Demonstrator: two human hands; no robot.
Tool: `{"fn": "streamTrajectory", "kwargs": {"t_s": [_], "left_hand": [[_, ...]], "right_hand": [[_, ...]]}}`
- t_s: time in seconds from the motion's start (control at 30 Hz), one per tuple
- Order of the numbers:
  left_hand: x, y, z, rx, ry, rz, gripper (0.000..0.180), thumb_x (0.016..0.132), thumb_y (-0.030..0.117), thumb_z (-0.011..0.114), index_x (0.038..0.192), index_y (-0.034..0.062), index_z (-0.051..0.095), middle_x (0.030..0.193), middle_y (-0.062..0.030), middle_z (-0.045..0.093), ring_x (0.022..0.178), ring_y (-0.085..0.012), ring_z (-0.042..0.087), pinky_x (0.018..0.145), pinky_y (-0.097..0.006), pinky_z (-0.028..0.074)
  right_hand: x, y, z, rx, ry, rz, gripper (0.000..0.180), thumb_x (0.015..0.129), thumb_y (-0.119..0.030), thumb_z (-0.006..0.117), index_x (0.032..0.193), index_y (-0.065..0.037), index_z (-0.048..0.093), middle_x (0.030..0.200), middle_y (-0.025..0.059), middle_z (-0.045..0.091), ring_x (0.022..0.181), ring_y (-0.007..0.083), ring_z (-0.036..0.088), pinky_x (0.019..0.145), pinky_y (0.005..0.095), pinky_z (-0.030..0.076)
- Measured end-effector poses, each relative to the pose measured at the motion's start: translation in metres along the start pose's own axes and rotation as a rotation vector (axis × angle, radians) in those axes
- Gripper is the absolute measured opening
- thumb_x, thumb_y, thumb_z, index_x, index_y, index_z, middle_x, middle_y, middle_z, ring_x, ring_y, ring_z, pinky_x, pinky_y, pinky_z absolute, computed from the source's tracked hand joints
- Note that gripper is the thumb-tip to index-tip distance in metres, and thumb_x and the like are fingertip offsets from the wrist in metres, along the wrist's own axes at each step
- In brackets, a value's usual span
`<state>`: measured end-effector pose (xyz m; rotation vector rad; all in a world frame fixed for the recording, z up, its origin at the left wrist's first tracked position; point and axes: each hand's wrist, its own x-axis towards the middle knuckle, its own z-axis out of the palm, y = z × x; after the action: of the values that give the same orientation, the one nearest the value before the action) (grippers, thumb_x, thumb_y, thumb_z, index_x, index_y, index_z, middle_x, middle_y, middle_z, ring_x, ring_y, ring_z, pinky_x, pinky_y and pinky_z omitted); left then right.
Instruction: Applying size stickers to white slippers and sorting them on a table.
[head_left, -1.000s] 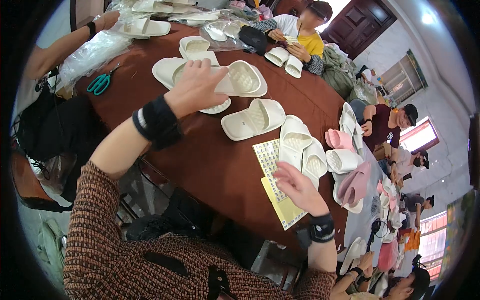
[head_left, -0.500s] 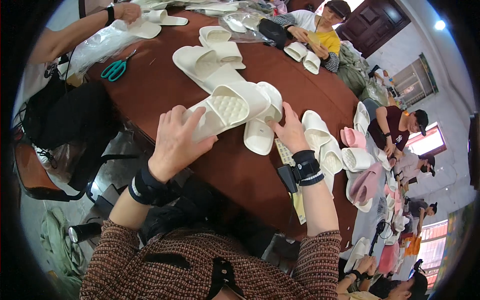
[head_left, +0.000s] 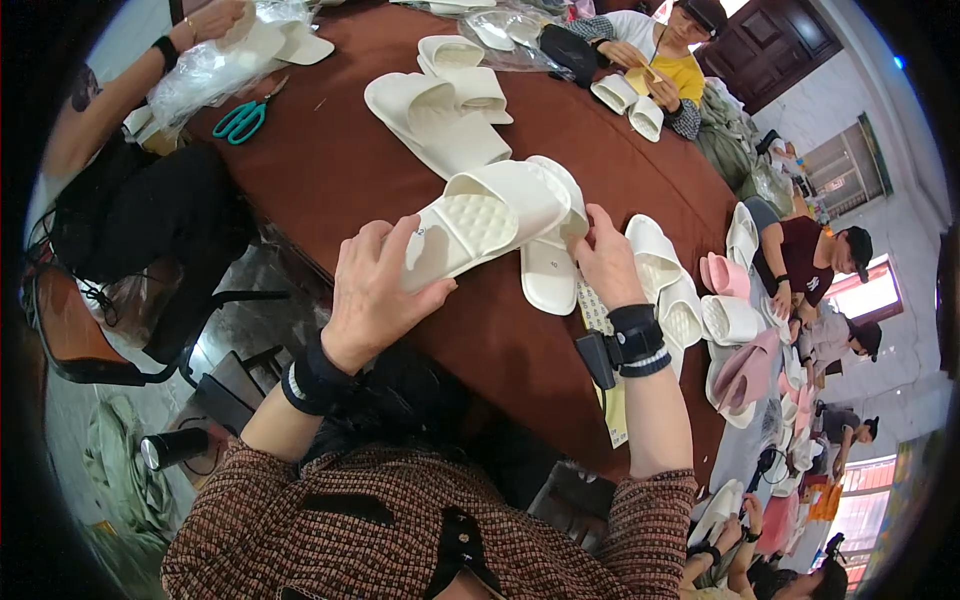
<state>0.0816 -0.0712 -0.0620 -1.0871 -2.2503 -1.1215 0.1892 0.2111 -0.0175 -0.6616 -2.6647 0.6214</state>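
My left hand (head_left: 380, 285) grips the heel end of a white slipper (head_left: 480, 222), its thumb beneath the edge and its fingers over the side. The slipper is tilted, with its toe end lying across a second white slipper (head_left: 549, 278). Small dark marks show on both heels. My right hand (head_left: 608, 262) has its fingers bent against the side of the second slipper's strap; its fingertips are partly hidden. Beneath my right wrist lies a strip of yellow label paper (head_left: 617, 418). Another pair of white slippers (head_left: 655, 262) sits just right of that hand.
White slippers (head_left: 432, 125) lie farther back on the brown-covered table (head_left: 310, 180). Teal-handled scissors (head_left: 240, 122) rest at the far left, near another person's arm (head_left: 110, 120). A chair (head_left: 75, 340) stands left. Co-workers sit along the right with white and pink slippers (head_left: 728, 275).
The view has shifted slightly, so the table and slippers appear farther right or left-shifted scissors rightward. Both hands keep their places on the two slippers, with the left fingers a little closer together.
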Motion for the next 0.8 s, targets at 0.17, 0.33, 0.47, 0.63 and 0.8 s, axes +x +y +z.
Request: {"fn": "streamTrajectory", "kwargs": {"t_s": [0.17,0.33,0.47,0.63,0.8], "left_hand": [[-0.004,0.006,0.0,0.012,0.008,-0.032,0.076,0.064,0.024,0.087,0.129,0.0027,0.055,0.117,-0.0172,0.058,0.1,-0.0375,0.058,0.087,-0.044,0.048],[-0.005,0.002,-0.004,0.06,0.017,-0.051,0.076,0.064,0.021,0.087,0.13,0.0029,0.055,0.117,-0.0173,0.058,0.101,-0.0378,0.058,0.089,-0.045,0.048],[-0.007,-0.007,0.0,0.113,0.075,-0.061,0.074,0.064,0.02,0.087,0.13,0.0042,0.056,0.117,-0.0171,0.058,0.101,-0.0374,0.058,0.088,-0.045,0.048],[-0.007,0.009,0.004,0.108,-0.004,-0.005,0.073,0.064,0.023,0.087,0.127,0.0038,0.057,0.116,-0.0188,0.056,0.101,-0.0385,0.056,0.087,-0.045,0.046],[-0.023,0.044,0.007,0.05,-0.216,0.094,0.073,0.067,0.031,0.085,0.127,0.0025,0.054,0.118,-0.0187,0.052,0.109,-0.036,0.05,0.093,-0.045,0.039]], "right_hand": [[0.013,0.006,0.01,-0.153,0.05,-0.044,0.036,0.091,-0.014,0.055,0.123,-0.001,0.05,0.095,0.03,0.066,0.091,0.0469,0.064,0.079,0.0554,0.049],[0.006,0.005,0.003,-0.298,0.1,-0.09,0.033,0.088,-0.009,0.053,0.12,-0.001,0.052,0.082,0.0256,0.067,0.08,0.0456,0.065,0.073,0.0556,0.05],[-0.023,-0.008,-0.017,-0.311,0.118,-0.161,0.035,0.088,-0.009,0.054,0.122,-0.001,0.052,0.081,0.0259,0.067,0.079,0.044,0.066,0.071,0.0539,0.05],[-0.065,-0.021,-0.042,-0.262,0.051,-0.058,0.039,0.088,-0.012,0.055,0.126,-0.004,0.052,0.082,0.0257,0.066,0.078,0.0438,0.065,0.071,0.053,0.05],[-0.101,-0.012,-0.047,-0.233,0.051,0.073,0.039,0.089,-0.011,0.055,0.128,-0.005,0.052,0.08,0.0269,0.065,0.077,0.0456,0.064,0.07,0.0542,0.049]]}}
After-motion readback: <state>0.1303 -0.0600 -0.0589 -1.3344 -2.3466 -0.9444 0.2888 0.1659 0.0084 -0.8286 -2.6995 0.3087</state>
